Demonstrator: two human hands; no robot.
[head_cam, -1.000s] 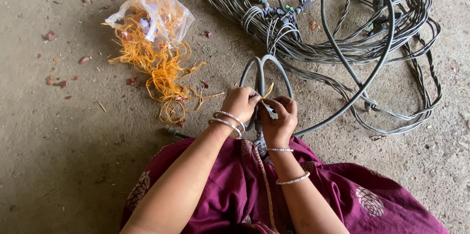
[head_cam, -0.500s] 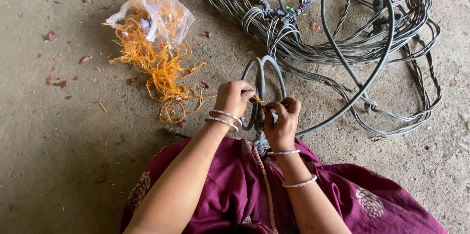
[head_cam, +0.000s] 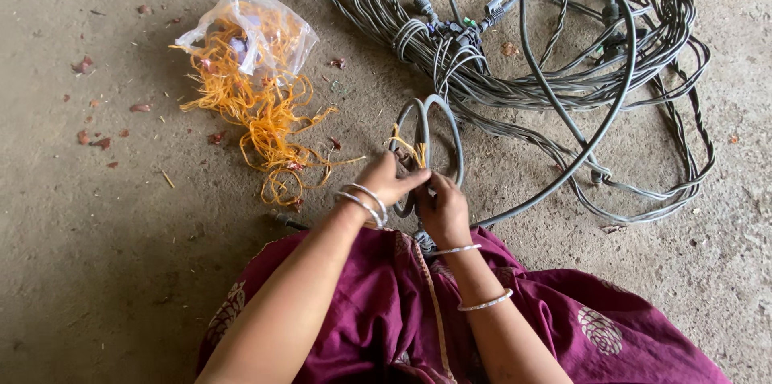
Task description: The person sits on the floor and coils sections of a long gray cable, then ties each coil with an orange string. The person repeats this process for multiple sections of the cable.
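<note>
Both hands meet at a small grey cable loop point(head_cam: 438, 123) standing up off the concrete floor point(head_cam: 121, 271), just in front of the person's maroon skirt point(head_cam: 386, 312). Left hand point(head_cam: 388, 179) is pinched shut – thumb & fingertips nip a short orange tie strand point(head_cam: 406, 145) where it wraps the loop's left side. Right hand point(head_cam: 442, 211) is curled tight round the loop's gathered base, fingers closed on the cable. Bangles on both wrists.

The loop runs on into a big tangle of grey cable coils point(head_cam: 563, 54) w/ dark connectors, spread across the floor beyond the hands & to the right. To the left, well apart from the hands, a clear plastic bag point(head_cam: 257, 26) lies open w/ a heap of orange ties point(head_cam: 257, 110) spilling out toward the person. Reddish scraps dot the floor at far left.
</note>
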